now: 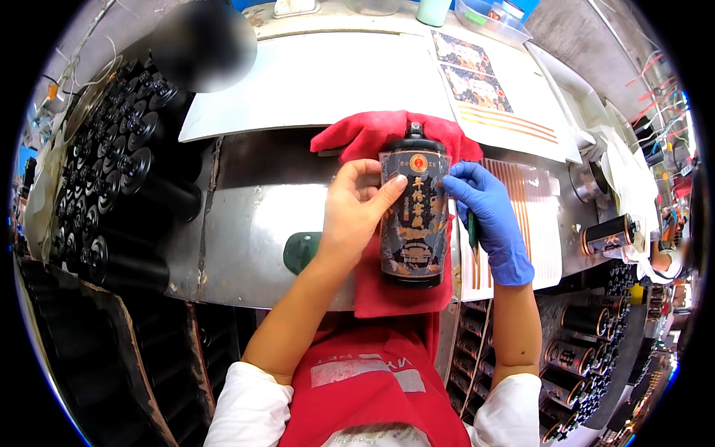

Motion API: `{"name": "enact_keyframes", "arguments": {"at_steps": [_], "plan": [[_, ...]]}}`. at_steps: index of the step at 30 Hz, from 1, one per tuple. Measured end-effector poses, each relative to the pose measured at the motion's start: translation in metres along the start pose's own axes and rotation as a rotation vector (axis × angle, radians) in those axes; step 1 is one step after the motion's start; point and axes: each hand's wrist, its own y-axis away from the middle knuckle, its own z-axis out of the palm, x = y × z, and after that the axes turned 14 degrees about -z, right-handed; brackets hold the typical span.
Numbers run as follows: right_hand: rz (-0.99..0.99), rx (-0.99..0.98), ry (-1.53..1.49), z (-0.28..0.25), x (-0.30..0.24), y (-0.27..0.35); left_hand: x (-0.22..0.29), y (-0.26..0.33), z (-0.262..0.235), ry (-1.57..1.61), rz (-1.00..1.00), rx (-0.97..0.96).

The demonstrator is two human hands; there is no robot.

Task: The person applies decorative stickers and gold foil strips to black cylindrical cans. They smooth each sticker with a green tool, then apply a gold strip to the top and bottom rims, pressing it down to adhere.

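A black bottle (415, 143) with a narrow neck lies on a red cloth (365, 134), its neck pointing away from me. Across its front is a dark printed label (415, 216) with gold lettering and a round emblem; the label's upper corners stick out past the bottle's sides. My bare left hand (361, 197) grips the left side, thumb pressed on the label and fingers curled at the edge. My right hand (484, 212), in a blue glove, pinches the label's upper right edge. A thin green tool (472, 227) shows beside the right palm; how it is held is unclear.
An oval dark green object (302, 252) lies on the metal bench (261, 279). Many black bottles (138, 175) are stacked at left. Sheets with copper strips (521, 201) lie at right, near printed labels (473, 74). Labelled bottles (570, 357) fill racks at lower right.
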Motion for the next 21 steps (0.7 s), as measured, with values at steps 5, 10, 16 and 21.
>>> {"name": "enact_keyframes", "arguments": {"at_steps": [5,10,16,21], "plan": [[-0.02,-0.025,-0.067,0.0,-0.006,-0.012,0.003,-0.014,-0.009,0.151,-0.086,-0.091],[-0.072,0.015,-0.059,0.004,-0.012,-0.006,0.01,-0.015,-0.001,0.138,-0.03,-0.026],[-0.077,0.06,0.001,0.01,-0.013,-0.004,0.006,-0.012,-0.001,0.146,0.113,-0.037],[-0.142,0.082,0.05,0.018,-0.016,-0.003,0.011,-0.006,0.003,0.183,0.115,-0.056]]}}
